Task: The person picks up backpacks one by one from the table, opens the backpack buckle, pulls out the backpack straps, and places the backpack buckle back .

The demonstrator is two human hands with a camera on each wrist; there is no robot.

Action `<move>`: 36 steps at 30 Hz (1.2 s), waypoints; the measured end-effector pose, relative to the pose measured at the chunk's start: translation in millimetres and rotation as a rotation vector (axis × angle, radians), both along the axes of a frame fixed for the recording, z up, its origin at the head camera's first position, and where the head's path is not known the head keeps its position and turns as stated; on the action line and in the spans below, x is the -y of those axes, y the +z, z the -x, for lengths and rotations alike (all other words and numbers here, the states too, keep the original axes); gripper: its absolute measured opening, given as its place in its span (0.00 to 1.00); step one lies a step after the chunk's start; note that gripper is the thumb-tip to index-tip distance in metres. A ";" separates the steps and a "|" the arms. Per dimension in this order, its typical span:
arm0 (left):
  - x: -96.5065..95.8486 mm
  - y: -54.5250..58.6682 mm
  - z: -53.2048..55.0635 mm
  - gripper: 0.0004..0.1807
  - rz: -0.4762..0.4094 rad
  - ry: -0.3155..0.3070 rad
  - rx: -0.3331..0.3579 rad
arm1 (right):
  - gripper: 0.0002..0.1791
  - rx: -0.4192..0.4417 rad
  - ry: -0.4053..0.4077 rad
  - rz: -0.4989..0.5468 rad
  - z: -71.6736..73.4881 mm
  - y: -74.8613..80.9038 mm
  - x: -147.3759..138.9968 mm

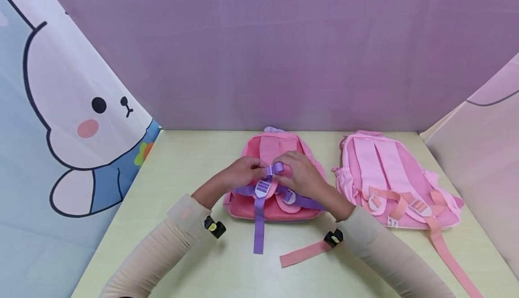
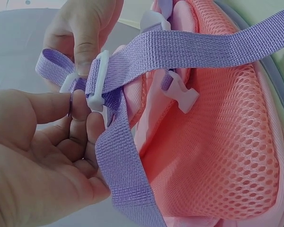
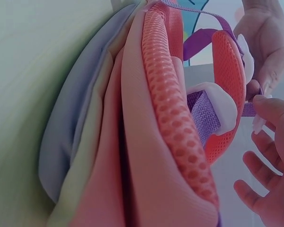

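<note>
A pink backpack (image 1: 240, 204) with purple webbing lies back side up on the table. Over its middle, my left hand (image 1: 242, 172) pinches the purple strap (image 2: 132, 170) beside a small white buckle (image 2: 101, 75). From the other side, my right hand (image 1: 302, 174) holds the same buckle area between thumb and fingers, its thumb pressing there in the left wrist view. A short loop of webbing (image 2: 54, 65) sticks out past the fingers. A white strap adjuster (image 1: 262, 189) sits below the hands, its purple tail (image 1: 258, 232) hanging toward the table front. A white clip (image 2: 183, 94) dangles from the shoulder strap.
To the right lies a second, lighter pink backpack (image 1: 389, 162) with peach straps and white buckles. One peach strap (image 1: 304, 254) runs out under my right wrist; another (image 1: 450, 255) trails over the front right. A purple fabric wall (image 1: 284, 54) stands behind the table (image 1: 194, 153).
</note>
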State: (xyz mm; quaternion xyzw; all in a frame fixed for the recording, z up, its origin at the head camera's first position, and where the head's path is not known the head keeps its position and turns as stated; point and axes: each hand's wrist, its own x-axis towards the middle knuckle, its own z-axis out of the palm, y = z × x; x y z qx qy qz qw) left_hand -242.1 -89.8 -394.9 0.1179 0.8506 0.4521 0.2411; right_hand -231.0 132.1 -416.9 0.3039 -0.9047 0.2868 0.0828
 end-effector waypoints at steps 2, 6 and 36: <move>-0.2 -0.3 0.5 0.09 0.002 -0.003 -0.004 | 0.18 -0.004 -0.001 -0.001 0.3 -0.2 0.0; -1.3 -0.1 1.0 0.09 0.002 -0.007 -0.010 | 0.18 -0.009 0.001 0.002 0.2 -0.1 0.2; -1.5 2.2 -0.3 0.11 0.011 0.007 0.032 | 0.20 0.031 -0.028 -0.034 -1.6 -0.8 5.1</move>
